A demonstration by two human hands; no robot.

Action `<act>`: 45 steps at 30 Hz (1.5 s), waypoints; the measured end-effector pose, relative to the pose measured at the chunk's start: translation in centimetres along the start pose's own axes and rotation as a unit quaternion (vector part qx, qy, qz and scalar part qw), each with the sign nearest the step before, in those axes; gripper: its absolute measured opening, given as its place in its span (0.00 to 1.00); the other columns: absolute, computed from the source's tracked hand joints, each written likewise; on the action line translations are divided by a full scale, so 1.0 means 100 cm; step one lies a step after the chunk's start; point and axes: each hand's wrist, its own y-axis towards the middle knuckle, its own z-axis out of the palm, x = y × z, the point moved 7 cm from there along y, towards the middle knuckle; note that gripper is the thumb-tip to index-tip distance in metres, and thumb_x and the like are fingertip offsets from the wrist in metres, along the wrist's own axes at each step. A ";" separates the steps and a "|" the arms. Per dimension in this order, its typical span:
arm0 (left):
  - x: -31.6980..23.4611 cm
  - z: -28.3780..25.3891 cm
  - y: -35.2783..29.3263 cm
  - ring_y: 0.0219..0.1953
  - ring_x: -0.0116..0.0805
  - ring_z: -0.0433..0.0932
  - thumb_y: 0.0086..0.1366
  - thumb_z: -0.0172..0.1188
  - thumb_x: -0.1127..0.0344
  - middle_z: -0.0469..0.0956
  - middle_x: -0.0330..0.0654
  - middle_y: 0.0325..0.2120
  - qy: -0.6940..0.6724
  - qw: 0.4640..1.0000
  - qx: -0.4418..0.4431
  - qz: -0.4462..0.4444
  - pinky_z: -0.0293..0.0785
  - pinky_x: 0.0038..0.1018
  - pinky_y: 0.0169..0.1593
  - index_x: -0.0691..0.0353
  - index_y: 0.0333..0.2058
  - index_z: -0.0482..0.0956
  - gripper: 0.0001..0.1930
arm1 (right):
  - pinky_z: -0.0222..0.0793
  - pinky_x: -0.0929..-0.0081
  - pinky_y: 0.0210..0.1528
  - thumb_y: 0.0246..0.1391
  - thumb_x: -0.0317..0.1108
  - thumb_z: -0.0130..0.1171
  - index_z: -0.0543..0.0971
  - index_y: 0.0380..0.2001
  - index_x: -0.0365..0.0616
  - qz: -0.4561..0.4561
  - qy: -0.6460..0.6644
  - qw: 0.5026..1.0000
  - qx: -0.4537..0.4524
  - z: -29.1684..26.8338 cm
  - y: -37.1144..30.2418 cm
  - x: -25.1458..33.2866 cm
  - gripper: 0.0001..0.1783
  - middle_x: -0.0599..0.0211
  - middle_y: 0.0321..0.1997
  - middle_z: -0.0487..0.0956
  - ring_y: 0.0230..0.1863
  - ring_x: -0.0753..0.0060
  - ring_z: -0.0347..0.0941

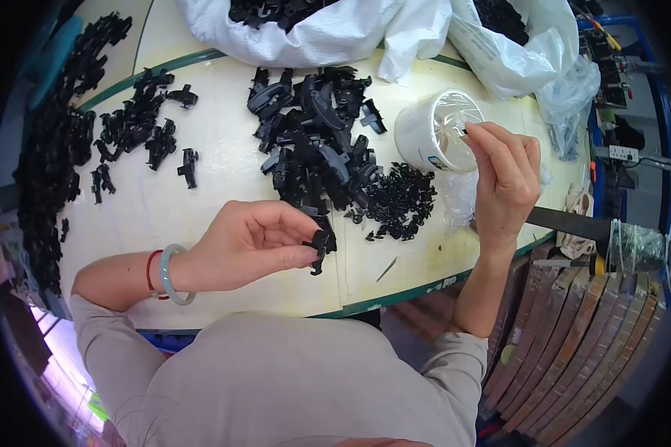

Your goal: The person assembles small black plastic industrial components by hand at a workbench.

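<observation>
Fingers (294, 258) tight on black parts (322, 243)

Workshop: heaped black parts (320, 145), white sacks (313, 46)

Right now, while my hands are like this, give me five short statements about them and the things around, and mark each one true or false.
1. Your left hand holds a black plastic part. True.
2. Your right hand lies flat on the pale tabletop. False: it is raised, thumb and fingertips pinched on a small dark piece.
3. A heap of small black plastic clips lies right of the pile of larger black plastic parts. True.
4. The white cylindrical tub is left of that pile. False: it is to the pile's right.
5. A pale, smooth, ring-shaped bangle circles your left wrist. True.
</observation>
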 end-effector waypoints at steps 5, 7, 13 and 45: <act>0.001 -0.004 0.000 0.36 0.23 0.76 0.59 0.55 0.77 0.77 0.41 0.35 -0.044 0.999 -0.002 0.007 0.74 0.19 0.41 0.69 0.41 0.73 0.11 | 0.64 0.76 0.30 0.36 0.22 0.63 0.80 0.29 0.45 -0.011 -0.030 0.999 0.036 0.009 0.003 0.006 0.12 0.72 0.30 0.78 0.28 0.69 0.65; 0.002 -0.005 0.000 0.36 0.23 0.76 0.60 0.55 0.77 0.77 0.41 0.35 -0.049 0.999 0.002 0.014 0.74 0.19 0.41 0.69 0.42 0.73 0.10 | 0.64 0.77 0.30 0.36 0.22 0.63 0.80 0.29 0.44 -0.015 -0.022 0.999 0.045 0.008 0.004 0.007 0.11 0.72 0.31 0.78 0.28 0.69 0.65; -0.003 -0.005 0.000 0.35 0.25 0.77 0.59 0.55 0.77 0.77 0.42 0.34 -0.070 0.998 -0.001 0.005 0.76 0.21 0.40 0.70 0.41 0.73 0.10 | 0.63 0.81 0.31 0.40 0.18 0.61 0.79 0.30 0.37 0.106 0.183 0.977 0.023 -0.004 -0.008 0.006 0.10 0.66 0.32 0.78 0.29 0.75 0.67; 0.004 -0.005 0.004 0.36 0.30 0.79 0.61 0.55 0.74 0.77 0.44 0.36 -0.149 0.989 0.009 -0.003 0.76 0.23 0.41 0.69 0.41 0.72 0.10 | 0.71 0.81 0.33 0.40 0.15 0.61 0.79 0.32 0.34 0.232 0.459 0.857 0.022 0.039 -0.054 0.096 0.12 0.57 0.32 0.78 0.32 0.71 0.74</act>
